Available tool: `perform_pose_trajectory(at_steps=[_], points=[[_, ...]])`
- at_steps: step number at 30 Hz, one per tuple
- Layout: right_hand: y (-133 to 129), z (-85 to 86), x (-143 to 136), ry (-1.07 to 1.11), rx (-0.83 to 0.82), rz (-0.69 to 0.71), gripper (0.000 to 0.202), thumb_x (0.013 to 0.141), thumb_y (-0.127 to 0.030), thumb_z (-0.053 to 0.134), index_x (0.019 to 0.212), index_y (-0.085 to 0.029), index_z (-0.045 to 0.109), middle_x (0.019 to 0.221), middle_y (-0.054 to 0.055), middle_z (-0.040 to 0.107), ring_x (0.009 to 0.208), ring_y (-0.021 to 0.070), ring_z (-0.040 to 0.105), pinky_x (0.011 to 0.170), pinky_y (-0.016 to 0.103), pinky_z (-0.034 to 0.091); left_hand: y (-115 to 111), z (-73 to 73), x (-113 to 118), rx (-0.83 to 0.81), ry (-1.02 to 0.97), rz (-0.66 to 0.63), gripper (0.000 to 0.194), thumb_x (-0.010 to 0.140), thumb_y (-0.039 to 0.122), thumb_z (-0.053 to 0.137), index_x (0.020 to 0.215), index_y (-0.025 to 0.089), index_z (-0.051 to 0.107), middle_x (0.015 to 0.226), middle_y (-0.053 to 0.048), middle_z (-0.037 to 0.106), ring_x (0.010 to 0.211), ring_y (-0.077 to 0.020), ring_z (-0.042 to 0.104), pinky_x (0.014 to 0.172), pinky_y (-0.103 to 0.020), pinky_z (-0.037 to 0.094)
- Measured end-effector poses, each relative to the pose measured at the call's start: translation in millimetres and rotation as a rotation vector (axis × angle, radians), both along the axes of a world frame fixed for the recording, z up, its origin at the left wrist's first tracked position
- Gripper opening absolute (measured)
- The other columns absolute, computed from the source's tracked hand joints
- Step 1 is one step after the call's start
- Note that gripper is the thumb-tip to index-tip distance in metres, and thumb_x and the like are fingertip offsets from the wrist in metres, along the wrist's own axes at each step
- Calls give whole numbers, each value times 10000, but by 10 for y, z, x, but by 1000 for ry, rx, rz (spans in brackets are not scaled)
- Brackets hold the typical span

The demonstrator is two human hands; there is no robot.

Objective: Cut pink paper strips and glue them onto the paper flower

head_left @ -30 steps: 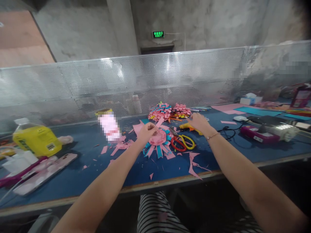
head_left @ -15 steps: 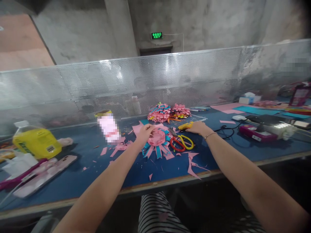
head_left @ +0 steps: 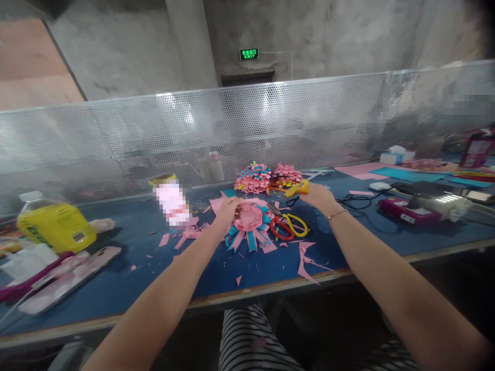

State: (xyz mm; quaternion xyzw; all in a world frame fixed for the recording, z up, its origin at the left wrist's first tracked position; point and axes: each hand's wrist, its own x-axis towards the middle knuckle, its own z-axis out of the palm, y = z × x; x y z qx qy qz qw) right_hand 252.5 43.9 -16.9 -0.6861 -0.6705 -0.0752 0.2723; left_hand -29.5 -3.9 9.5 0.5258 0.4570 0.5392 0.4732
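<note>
A round pink-and-blue paper rosette [head_left: 248,219] with pointed strips fanning out lies on the blue tabletop in front of me. My left hand [head_left: 231,210] pinches its upper left edge; the fingertips are partly hidden. To the right, my right hand [head_left: 317,197] grips a yellow hot glue gun [head_left: 297,190], whose nozzle points left and whose black cord trails under the hand. Between the rosette and that hand rests a pair of scissors [head_left: 288,226] with one red and one yellow handle loop, blades toward the back.
Two heaps of pink paper flowers [head_left: 253,178] stand behind the rosette. Paper scraps [head_left: 307,263] lie about. At left are a bottle of yellow liquid [head_left: 58,224] and a phone [head_left: 71,283]. A purple power strip [head_left: 406,211] sits right. A perforated metal screen [head_left: 247,123] closes the back.
My right hand has raised the glue gun slightly off the table, tilting it and lifting its rear end. The left hand stays at the rosette's edge.
</note>
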Motion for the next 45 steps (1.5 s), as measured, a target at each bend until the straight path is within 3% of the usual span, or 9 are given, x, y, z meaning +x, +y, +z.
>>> perform_pose_trajectory(at_steps=[3,7,13,22,34,45], points=[[-56,109,-82,58,132,-4,382,688,-355,512,988,-123,555,886,129,636,825,256,593,660,315,436,13,-21,-6,14,38,12,172,648,207,525,519,175,416,466,32,407,389,-60,377,392,-212,247],[-77,155,-213,71,291,207,385,720,-340,500,1032,-113,500,957,138,603,879,254,565,720,330,434,22,-37,-9,32,85,8,153,641,204,522,527,174,425,474,31,416,407,-63,380,411,-210,274],[-104,150,-350,22,347,398,304,755,-271,477,1024,-131,488,1001,133,571,939,245,533,801,362,421,39,-53,2,50,128,-20,158,626,231,528,530,171,419,476,42,400,430,-61,374,423,-199,276],[-96,146,-378,43,326,412,374,776,-263,460,1120,-117,449,1081,145,539,1017,249,500,882,394,384,-1,-29,23,69,120,-42,203,603,296,543,533,170,400,505,51,400,445,-59,380,434,-193,278],[-105,180,-380,25,316,491,304,783,-250,461,1064,-136,477,1054,123,561,991,243,514,847,376,402,-15,-18,39,74,120,-60,215,593,303,547,528,167,394,494,57,370,441,-54,342,433,-193,247],[-101,169,-391,68,323,372,382,752,-193,469,1124,-110,461,1093,148,552,1023,255,509,897,405,381,-22,-15,41,68,112,-63,187,625,247,543,520,167,411,493,36,385,444,-59,368,437,-201,256]])
